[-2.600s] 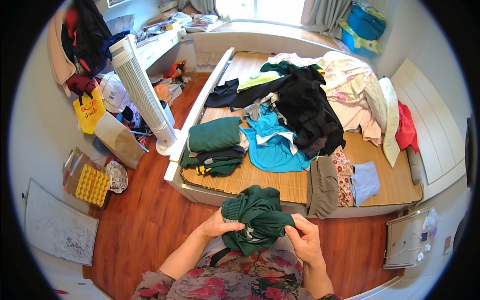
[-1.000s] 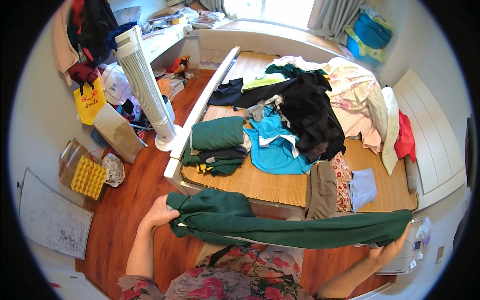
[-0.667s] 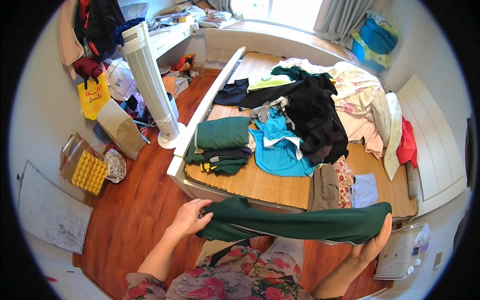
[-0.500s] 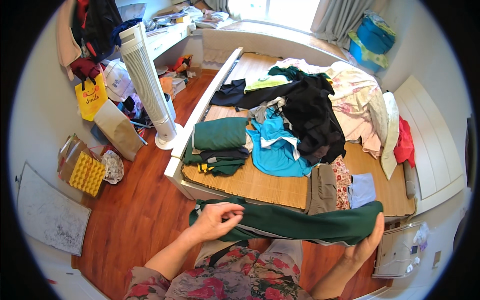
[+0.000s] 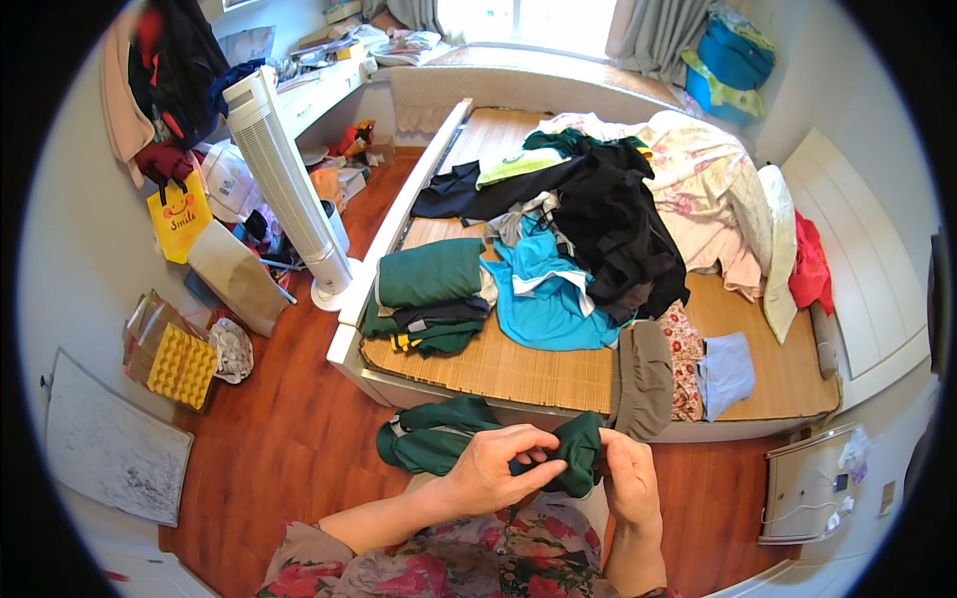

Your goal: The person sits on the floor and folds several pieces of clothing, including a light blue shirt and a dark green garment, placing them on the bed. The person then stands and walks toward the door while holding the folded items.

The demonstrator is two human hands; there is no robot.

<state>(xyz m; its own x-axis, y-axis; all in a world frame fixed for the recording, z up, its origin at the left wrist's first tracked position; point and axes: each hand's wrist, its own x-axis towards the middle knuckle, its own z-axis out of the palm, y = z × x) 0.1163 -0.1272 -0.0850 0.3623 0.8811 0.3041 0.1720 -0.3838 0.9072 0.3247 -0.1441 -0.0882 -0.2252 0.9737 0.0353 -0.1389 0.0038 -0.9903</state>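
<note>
Dark green garment [image 5: 439,447] hangs between both hands, close before the person's floral top [image 5: 478,548], its light-striped end trailing leftward. The left hand [image 5: 508,466] reaches across from the lower left, palm inward, thumb and fingers curved at the bunched cloth; whether it grips, I cannot tell. The right hand [image 5: 630,478] stands upright on a steep forearm, pinching the cloth's right end between thumb and fingers. Wooden flooring [image 5: 264,448] shows to either side of the body, widest at the left. Beyond the hands runs the bed's near edge, where a folded brown garment [image 5: 643,384] overhangs. Past that edge, bamboo mat [image 5: 543,384] shows between the brown garment and a folded clothing stack [image 5: 429,274]; a blue shirt [image 5: 543,309] and black clothes [image 5: 618,224] lie heaped farther back.
</note>
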